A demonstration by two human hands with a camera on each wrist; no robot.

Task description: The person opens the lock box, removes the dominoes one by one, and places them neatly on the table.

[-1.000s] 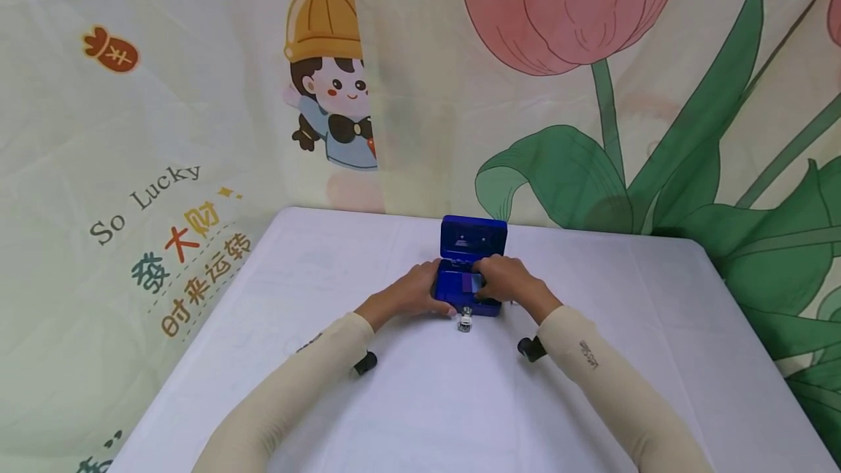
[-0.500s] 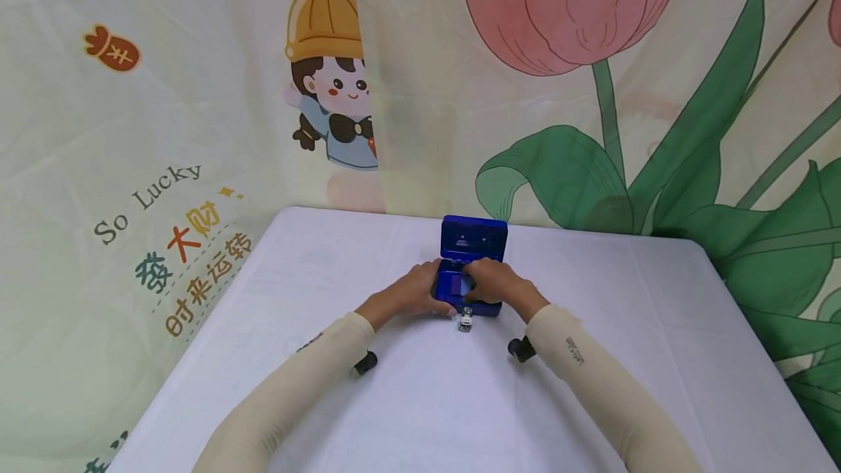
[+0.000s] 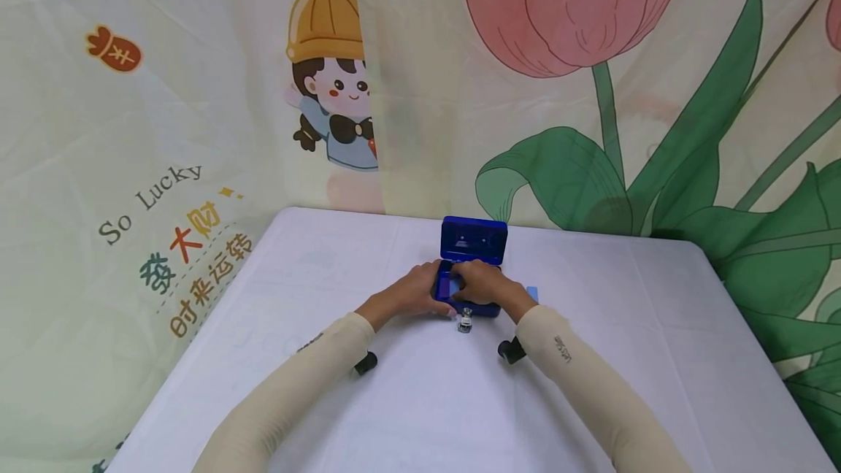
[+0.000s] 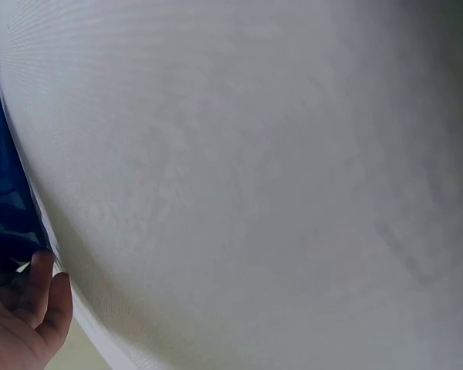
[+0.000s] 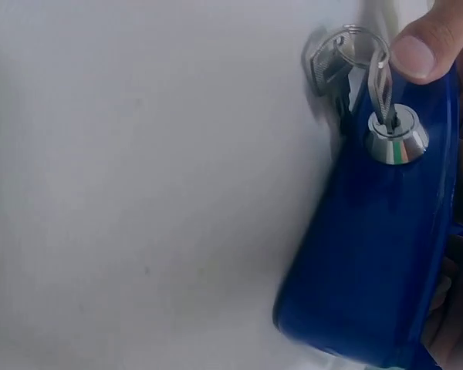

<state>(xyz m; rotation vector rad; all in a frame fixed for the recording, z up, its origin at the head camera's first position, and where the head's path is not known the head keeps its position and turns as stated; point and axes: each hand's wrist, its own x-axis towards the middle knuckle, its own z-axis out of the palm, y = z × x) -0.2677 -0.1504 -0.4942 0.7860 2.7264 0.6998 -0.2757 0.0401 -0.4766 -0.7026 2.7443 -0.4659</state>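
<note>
A blue cash box point(image 3: 482, 310) stands with its lid point(image 3: 474, 241) raised at the back. Keys on a ring point(image 5: 351, 46) hang from the lock point(image 5: 398, 139) in its front. My left hand point(image 3: 418, 288) grips the box's left side, thumb at the front near the keys; in the left wrist view its fingers point(image 4: 50, 301) show beside the blue wall. Inside the box my right hand point(image 3: 482, 281) pinches a small flat purple-and-light-blue piece point(image 3: 444, 288) near the left wall. The right fingertips are partly hidden.
A light-blue flat piece point(image 3: 532, 293) lies on the white-covered table point(image 3: 440, 400), right of the box beside my right wrist. A printed curtain point(image 3: 420, 79) hangs behind the table's far edge.
My right hand has moved left inside the box, the purple-and-light-blue piece moving with it. The light-blue piece on the table has come into sight. My left hand and the box have stayed put.
</note>
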